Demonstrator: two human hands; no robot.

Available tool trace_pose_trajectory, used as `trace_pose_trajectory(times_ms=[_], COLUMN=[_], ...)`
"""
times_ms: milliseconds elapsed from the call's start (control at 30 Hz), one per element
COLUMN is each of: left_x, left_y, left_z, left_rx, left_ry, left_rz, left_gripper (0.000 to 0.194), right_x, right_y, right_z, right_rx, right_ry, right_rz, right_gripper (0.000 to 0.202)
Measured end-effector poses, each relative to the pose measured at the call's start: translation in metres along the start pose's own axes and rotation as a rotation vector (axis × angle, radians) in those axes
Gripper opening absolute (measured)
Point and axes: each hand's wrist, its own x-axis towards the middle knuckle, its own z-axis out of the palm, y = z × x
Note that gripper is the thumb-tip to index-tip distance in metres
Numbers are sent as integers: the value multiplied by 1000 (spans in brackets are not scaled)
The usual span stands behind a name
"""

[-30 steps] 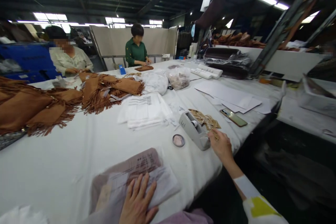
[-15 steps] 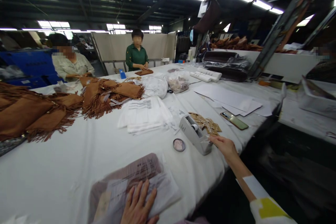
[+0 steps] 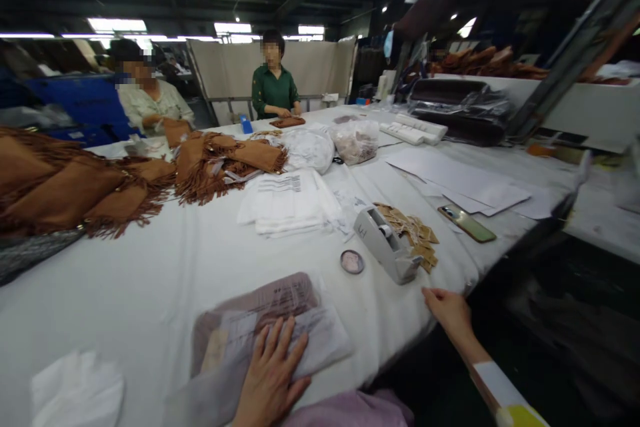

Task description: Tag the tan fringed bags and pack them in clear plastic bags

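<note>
Right hand (image 3: 450,312) drawn off tape dispenser (image 3: 387,250), pinched, contents unclear; left hand (image 3: 275,370) spread on bag (image 3: 253,312); dish (image 3: 352,261), tan pieces (image 3: 419,232) flank dispenser.

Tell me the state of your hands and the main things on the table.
Left hand: palm down, spread on the bagged item.
Right hand: pinched closed; anything held, unclear.
Bagged item: lying flat, wrapped; sealed or not, unclear.
Tape dispenser: upright, apart from both hands.
Phone: lying camera side up.
White packaging: stacked flat.
Brown fringed goods: heaped.
</note>
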Motion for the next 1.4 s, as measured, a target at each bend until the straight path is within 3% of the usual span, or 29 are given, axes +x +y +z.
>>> trace_pose_trajectory(times_ms=[67,133,300,400,533,633,733,1000,1133,1300,1400], left_x=[0,0,-1,-3,-4,-5,-4,-3,-3,-4,0], left_y=[-1,-2,-2,1,2,1,0,-2,-3,-4,-5], left_z=[-3,-4,-2,1,5,5,5,2,1,1,-4], left_rx=[-41,-72,-110,-113,-122,-133,-139,-145,-143,-157,-174], left_ry=[-50,-91,-122,-110,-113,-131,-130,-134,-137,-126,-106], left_rz=[-23,-35,-19,-23,-58,-68,-59,-52,-45,-47,-57], left_gripper=[70,71,74,77,80,81,78,75,75,74,71], right_x=[-13,-31,-85,-100,-101,-100,-104,-126,-121,-101,-111], right_y=[-5,-24,-115,-162,-192,-201,-204,-194,-192,-206,-204], right_z=[3,10,29,42,67,90,115,169,171,154,146], right_rx=[-27,-14,50,28,-77,-237,-458,-683,-732,-733,-642], right_ry=[-49,-188,-800,-1088,-1265,-1238,-1100,-926,-875,-722,-647], right_rz=[-46,-176,-632,-858,-1110,-1257,-1356,-1348,-1299,-1187,-1161], right_gripper=[31,33,31,25,24,20,16,36,31,26,25])
